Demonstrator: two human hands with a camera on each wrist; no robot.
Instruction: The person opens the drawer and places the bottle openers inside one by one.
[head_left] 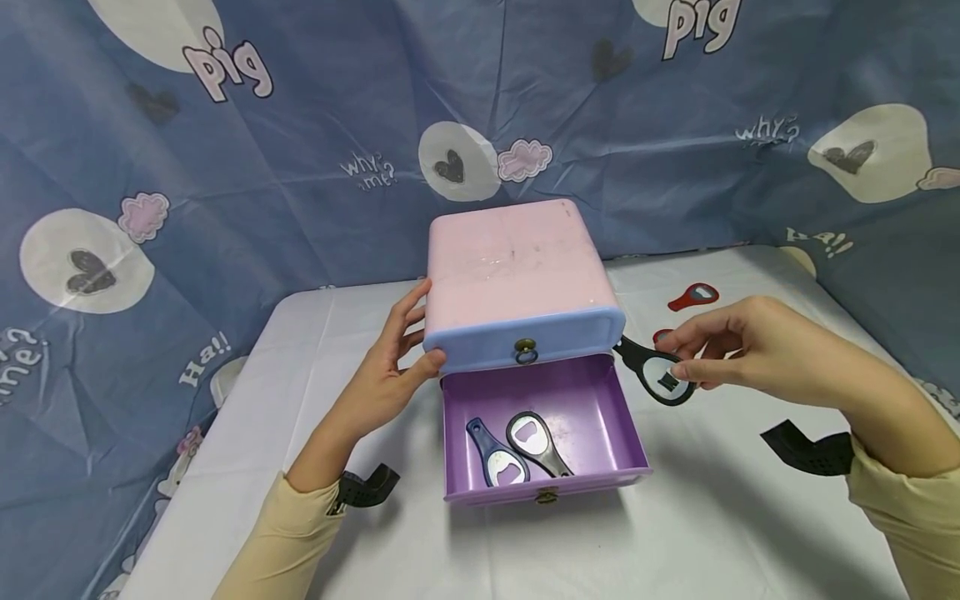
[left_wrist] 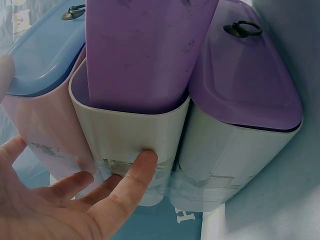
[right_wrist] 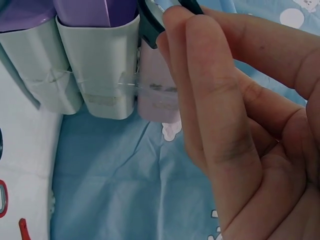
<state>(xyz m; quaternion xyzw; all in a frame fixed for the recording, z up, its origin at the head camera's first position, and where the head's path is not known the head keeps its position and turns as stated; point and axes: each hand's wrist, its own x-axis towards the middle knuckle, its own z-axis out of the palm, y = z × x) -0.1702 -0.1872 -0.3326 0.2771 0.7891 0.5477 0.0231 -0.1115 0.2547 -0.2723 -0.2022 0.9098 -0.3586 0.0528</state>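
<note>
My left hand (head_left: 381, 385) rests against the left side of a small drawer unit (head_left: 513, 258), fingers spread and fairly straight, thumb at the corner of its blue top drawer front (head_left: 480, 346). Below that, a purple drawer (head_left: 596, 417) is pulled out. Inside lie a blue bottle opener (head_left: 487, 442) and a black bottle opener (head_left: 542, 437). Just right of the unit, my right hand (head_left: 780, 358) pinches another black bottle opener (head_left: 647, 358) by its round head, its handle end near the unit's side. The right wrist view shows only part of this opener (right_wrist: 150, 22).
On the white table (head_left: 360, 317), a red bottle opener (head_left: 693, 296) lies behind my right hand; a second red item (head_left: 662, 335) is mostly hidden by its fingers. A closed purple drawer (left_wrist: 250, 75) sits beneath the pulled-out one. Patterned blue cloth (head_left: 337, 167) hangs behind.
</note>
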